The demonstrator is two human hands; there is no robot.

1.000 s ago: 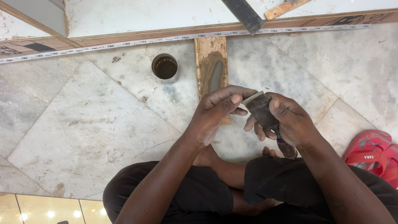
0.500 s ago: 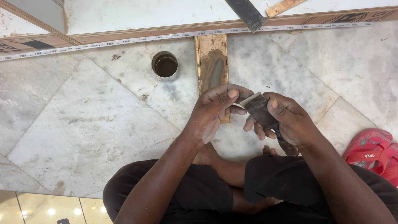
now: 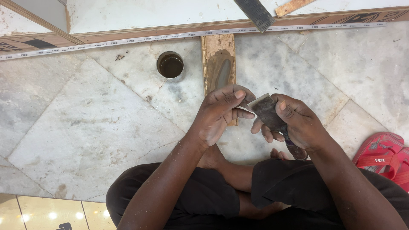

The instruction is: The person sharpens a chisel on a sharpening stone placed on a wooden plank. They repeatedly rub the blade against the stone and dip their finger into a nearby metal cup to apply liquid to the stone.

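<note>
My right hand (image 3: 298, 121) grips a dark chisel blade (image 3: 266, 111) by its lower part, the flat cutting end pointing up and left. My left hand (image 3: 219, 113) is next to it, fingertips resting on the blade's edge. Both hands hover just in front of a sharpening stone set in a wooden block (image 3: 219, 68), which lies on the marble floor. A small round tin of dark liquid (image 3: 171, 66) stands left of the stone. I sit cross-legged in dark trousers (image 3: 204, 200).
A long wooden strip with a measuring tape (image 3: 128, 40) along it runs across the far side. A metal bar (image 3: 254, 12) and a wood offcut (image 3: 294, 6) lie beyond it. A red sandal (image 3: 381, 157) sits at the right. Marble floor (image 3: 85, 127) spreads to the left.
My left fingers have shifted slightly along the blade's edge. The right hand and the blade have stayed nearly still.
</note>
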